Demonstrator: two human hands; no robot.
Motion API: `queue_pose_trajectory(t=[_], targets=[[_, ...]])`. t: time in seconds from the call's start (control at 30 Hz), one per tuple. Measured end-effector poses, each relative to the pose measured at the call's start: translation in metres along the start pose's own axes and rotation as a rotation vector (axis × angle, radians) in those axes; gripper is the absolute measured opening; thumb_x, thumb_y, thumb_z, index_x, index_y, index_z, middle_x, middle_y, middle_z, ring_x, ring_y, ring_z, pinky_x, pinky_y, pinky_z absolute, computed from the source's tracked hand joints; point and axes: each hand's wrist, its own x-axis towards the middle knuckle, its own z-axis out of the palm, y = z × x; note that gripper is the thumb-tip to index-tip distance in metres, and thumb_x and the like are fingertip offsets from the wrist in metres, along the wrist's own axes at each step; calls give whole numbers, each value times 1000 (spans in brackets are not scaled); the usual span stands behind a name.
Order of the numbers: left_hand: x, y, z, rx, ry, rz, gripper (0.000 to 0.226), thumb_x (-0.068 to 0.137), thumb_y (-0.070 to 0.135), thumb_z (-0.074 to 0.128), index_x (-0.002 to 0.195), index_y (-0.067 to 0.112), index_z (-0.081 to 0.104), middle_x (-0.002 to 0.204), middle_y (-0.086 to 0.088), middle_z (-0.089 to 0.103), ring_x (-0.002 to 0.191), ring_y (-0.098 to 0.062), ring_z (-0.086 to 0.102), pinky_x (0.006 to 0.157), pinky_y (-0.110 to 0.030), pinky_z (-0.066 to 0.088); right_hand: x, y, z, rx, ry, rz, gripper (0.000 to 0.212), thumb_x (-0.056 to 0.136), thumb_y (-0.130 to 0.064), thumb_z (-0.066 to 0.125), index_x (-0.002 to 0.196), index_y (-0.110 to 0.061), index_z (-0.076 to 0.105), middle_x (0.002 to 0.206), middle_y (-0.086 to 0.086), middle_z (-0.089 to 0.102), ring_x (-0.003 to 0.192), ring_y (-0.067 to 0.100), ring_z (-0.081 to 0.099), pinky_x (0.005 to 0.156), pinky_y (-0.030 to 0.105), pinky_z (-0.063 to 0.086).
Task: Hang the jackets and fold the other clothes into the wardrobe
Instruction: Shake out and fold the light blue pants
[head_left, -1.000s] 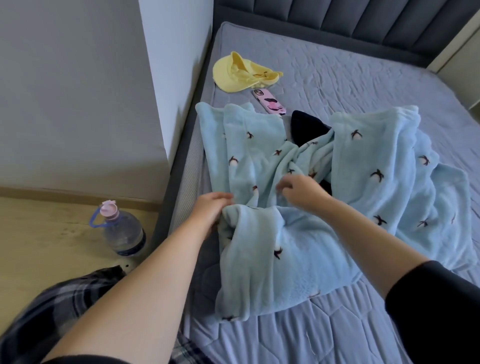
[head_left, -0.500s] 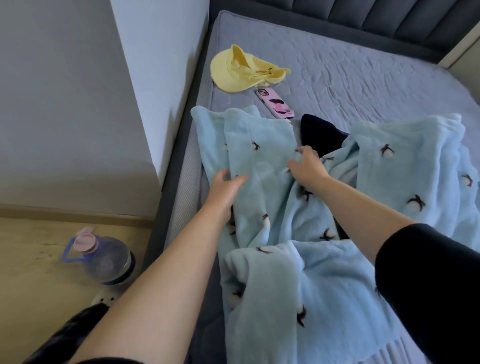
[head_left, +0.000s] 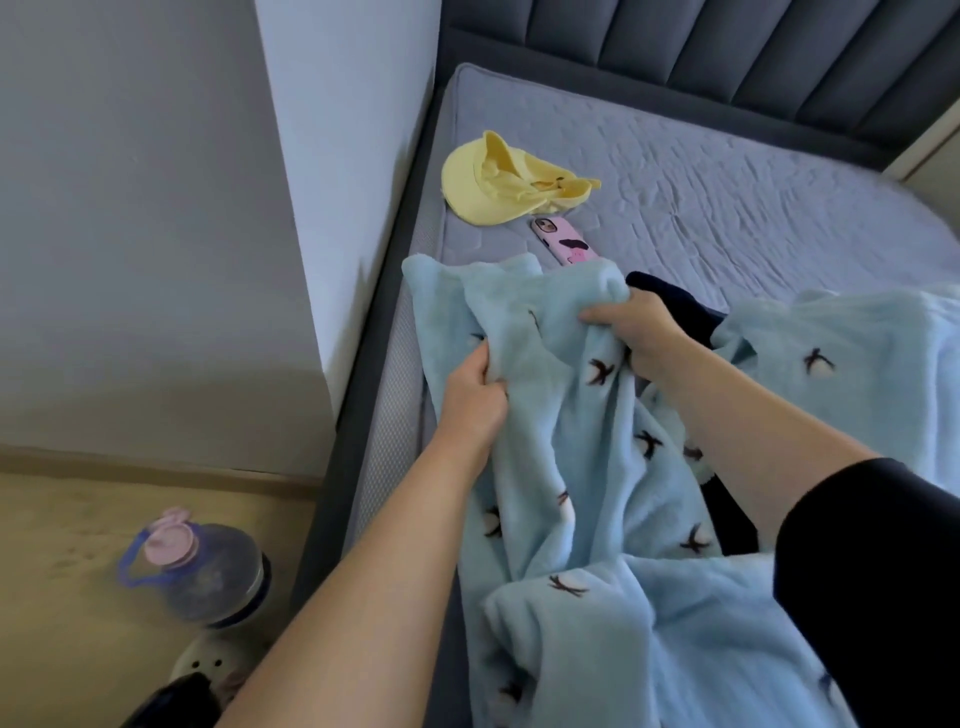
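Note:
A light blue fleece garment (head_left: 582, 457) with small dark bird prints lies spread and rumpled across the near left part of the grey bed (head_left: 727, 171). My left hand (head_left: 470, 397) grips a fold of the fleece near its left side. My right hand (head_left: 631, 325) grips the bunched far edge of the same garment, close to its top. A dark navy piece of clothing (head_left: 675, 306) shows from under the fleece just behind my right hand.
A yellow sun visor (head_left: 498, 182) and a pink phone (head_left: 563, 241) lie on the mattress beyond the fleece. A grey wall (head_left: 156, 234) stands left of the bed. On the wooden floor at lower left sits a water bottle (head_left: 202, 569) with a pink cap.
Both hands moved from the near part of the fleece toward its far end. They went from resting flat on the fabric to gripping it, right at the top edge.

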Motion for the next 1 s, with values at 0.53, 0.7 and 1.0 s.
queue_pose_trajectory(t=[0.53, 0.7, 1.0], targets=[[8, -16, -23, 182, 267, -27, 92, 80, 19, 72, 151, 22, 14, 136, 8, 46, 122, -12, 49, 87, -11, 41, 23, 36, 22, -322, -11, 156, 57, 82, -51, 67, 112, -3, 62, 112, 11, 65, 94, 27, 64, 79, 34, 52], [7, -15, -14, 453, 196, 21, 85, 83, 13, 60, 151, 33, 14, 138, 2, 47, 118, -23, 51, 86, -24, 38, 14, 32, 12, -578, 180, -96, 21, 85, -24, 65, 89, -5, 60, 95, 12, 60, 88, 25, 57, 73, 30, 42], [23, -3, -43, 436, 339, 116, 61, 88, 5, 48, 144, 27, 37, 124, 6, 37, 103, -18, 56, 88, -38, 52, -21, 48, 41, -1023, -2, -558, 58, 91, -30, 51, 144, -13, 32, 150, 13, 30, 137, 29, 25, 112, 43, 22]])
